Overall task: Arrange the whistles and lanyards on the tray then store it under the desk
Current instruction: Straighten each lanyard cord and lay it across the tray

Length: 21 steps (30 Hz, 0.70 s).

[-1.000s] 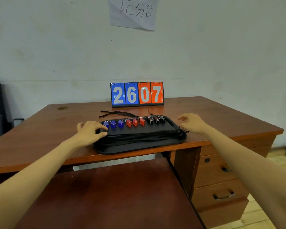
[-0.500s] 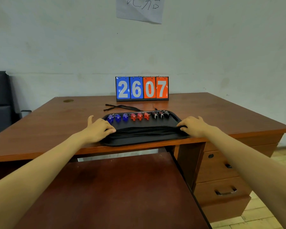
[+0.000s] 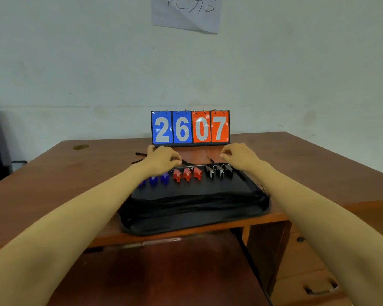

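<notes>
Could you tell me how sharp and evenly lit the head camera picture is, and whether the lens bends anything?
Head view: soft, even light, no hard shadows; faint glare on the scoreboard digits; the blue whistles look smeared beside the left hand; wide-angle stretch enlarges the forearms and bows the desk edges.

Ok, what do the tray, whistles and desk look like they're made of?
Tray: likely plastic, matte black, rounded raised rim. Whistles: glossy plastic by their sheen, in blue, red and black, with thin, probably metal rings. Desk: reddish-brown wood or wood-look laminate, smooth with a soft sheen; can't tell which.
</notes>
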Each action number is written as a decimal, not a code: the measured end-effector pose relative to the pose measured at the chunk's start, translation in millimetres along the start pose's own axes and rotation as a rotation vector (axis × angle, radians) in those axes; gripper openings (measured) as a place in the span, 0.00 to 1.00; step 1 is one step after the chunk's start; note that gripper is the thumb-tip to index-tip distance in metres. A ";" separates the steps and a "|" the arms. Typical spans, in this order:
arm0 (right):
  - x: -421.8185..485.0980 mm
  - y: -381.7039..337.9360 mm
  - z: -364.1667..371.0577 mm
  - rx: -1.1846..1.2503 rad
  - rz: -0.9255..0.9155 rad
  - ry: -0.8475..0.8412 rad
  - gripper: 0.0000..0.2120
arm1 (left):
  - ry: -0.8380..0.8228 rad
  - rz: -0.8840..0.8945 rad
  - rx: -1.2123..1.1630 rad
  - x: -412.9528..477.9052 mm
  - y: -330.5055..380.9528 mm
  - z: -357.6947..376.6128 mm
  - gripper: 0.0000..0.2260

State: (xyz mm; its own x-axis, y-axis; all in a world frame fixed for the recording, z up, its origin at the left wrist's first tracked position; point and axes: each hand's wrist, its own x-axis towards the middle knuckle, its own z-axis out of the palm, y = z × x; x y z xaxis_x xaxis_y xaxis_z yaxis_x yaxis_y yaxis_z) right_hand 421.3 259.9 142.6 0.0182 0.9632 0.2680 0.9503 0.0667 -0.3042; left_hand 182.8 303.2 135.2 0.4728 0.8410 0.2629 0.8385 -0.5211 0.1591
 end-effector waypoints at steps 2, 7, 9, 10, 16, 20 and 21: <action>31.3 2.8 7.6 0.024 0.070 0.007 0.13 | -0.039 -0.005 -0.025 30.0 -4.1 7.8 0.12; 98.1 6.7 36.0 -0.029 0.177 -0.163 0.14 | -0.135 0.031 -0.018 88.3 -9.3 32.1 0.13; 114.6 7.5 46.6 -0.053 0.195 -0.259 0.15 | -0.190 0.015 0.041 101.5 -14.9 41.0 0.13; 120.4 7.9 51.0 -0.061 0.201 -0.306 0.14 | -0.216 0.006 0.047 106.4 -18.8 44.7 0.13; 130.3 9.8 63.1 -0.126 0.158 -0.310 0.07 | -0.202 -0.092 0.062 119.2 -28.8 56.2 0.10; 131.6 16.4 52.4 0.262 0.152 -0.052 0.07 | -0.119 -0.252 -0.014 121.7 -24.2 53.8 0.15; 129.0 14.5 45.5 0.408 0.151 0.020 0.08 | -0.077 -0.247 -0.161 122.4 -18.4 50.8 0.17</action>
State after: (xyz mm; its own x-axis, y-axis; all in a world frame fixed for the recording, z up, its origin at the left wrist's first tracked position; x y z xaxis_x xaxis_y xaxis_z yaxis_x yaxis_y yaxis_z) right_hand 423.2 396.9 131.1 0.1575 0.9651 0.2094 0.7361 0.0266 -0.6763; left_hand 238.9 423.0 116.2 0.2844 0.9504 0.1257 0.8799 -0.3108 0.3593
